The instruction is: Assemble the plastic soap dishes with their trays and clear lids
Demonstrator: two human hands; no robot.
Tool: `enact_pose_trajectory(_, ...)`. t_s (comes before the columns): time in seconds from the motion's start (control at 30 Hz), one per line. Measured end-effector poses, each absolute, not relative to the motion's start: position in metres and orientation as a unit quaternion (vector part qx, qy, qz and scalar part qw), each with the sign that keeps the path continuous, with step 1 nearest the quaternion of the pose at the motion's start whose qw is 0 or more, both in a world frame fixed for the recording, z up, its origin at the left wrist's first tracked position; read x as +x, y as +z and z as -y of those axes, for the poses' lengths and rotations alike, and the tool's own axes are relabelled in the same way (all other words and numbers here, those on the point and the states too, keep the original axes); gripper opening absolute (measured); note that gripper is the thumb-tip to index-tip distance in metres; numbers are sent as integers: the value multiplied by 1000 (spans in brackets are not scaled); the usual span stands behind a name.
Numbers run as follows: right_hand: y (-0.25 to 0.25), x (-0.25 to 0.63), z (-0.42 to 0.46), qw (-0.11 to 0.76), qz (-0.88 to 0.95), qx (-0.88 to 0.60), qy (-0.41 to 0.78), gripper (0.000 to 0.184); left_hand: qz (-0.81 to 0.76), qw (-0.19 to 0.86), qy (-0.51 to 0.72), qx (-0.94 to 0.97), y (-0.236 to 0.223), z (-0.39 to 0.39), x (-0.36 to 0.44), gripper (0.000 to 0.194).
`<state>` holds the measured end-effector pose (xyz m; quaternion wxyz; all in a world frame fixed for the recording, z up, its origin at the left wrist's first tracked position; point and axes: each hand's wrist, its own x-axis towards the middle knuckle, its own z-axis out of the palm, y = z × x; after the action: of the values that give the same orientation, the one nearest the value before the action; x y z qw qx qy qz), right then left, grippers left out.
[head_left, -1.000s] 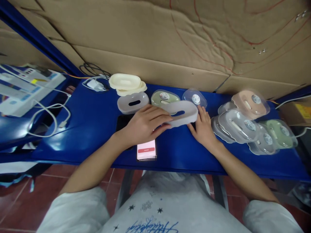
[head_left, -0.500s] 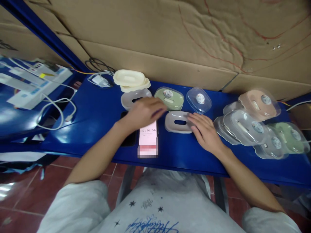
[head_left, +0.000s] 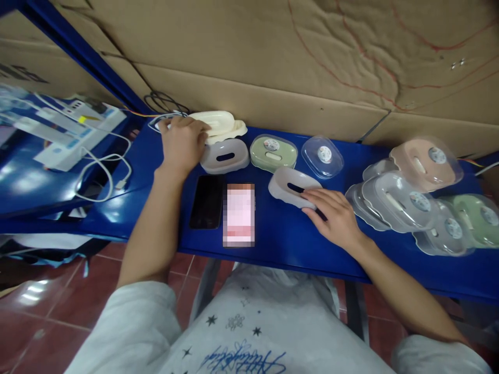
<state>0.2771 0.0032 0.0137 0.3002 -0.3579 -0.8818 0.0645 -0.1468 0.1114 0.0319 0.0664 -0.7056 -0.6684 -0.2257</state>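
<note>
My right hand (head_left: 333, 217) grips the right end of a grey oval soap dish (head_left: 280, 188) with a slot in its base, fingers over the rim and thumb at the front. The dish looks slightly tilted. My left hand (head_left: 182, 143) reaches to the left end of the stacked cream soap dish parts (head_left: 222, 121), its fingers apart and partly covering the white charger; whether it touches the cream parts I cannot tell. Just right of that hand lies a second grey soap dish (head_left: 225, 156). Behind the held dish sit a green soap dish (head_left: 273, 150) and a clear lid (head_left: 322, 156) with a round sticker.
Several lidded soap dishes, among them a peach one (head_left: 421, 161) and a green one (head_left: 481, 218), are piled at the right. Two phones, a black one (head_left: 206, 202) and a lit one (head_left: 239, 215), lie in front. A power strip (head_left: 78, 137) with cables stands left.
My left hand let go of the grey soap dish and moved left and back to the cream parts. My right hand came onto the dish, which was lowered to the table and now tilts.
</note>
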Motion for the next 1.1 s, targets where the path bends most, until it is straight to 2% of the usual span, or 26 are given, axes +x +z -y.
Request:
enact_pose_trajectory(0.17,20,278,2,410,798,-434,87,36,572,35,-275,-772,65,-83,-114,45)
enact_pose_trajectory(0.3,24,281,7,453,739,-489,101,40,353,-31,-272,-895,64,-40,-52,23)
enact_pose_trajectory(0.5,25,276,4,361,805,-453,132,31,241,50,-129,-961,31,-1,7,14)
enact_pose_trajectory(0.7,17,276,-3,240,893,-365,112,27,197,94,-143,-965,46,2,-2,14)
enact_pose_trajectory(0.83,14,278,-5,185,917,-340,92,31,237,109,-139,-955,43,-2,-3,18)
enact_pose_trajectory(1.1,13,281,-8,159,928,-331,66,30,262,95,-84,-957,28,-13,0,17)
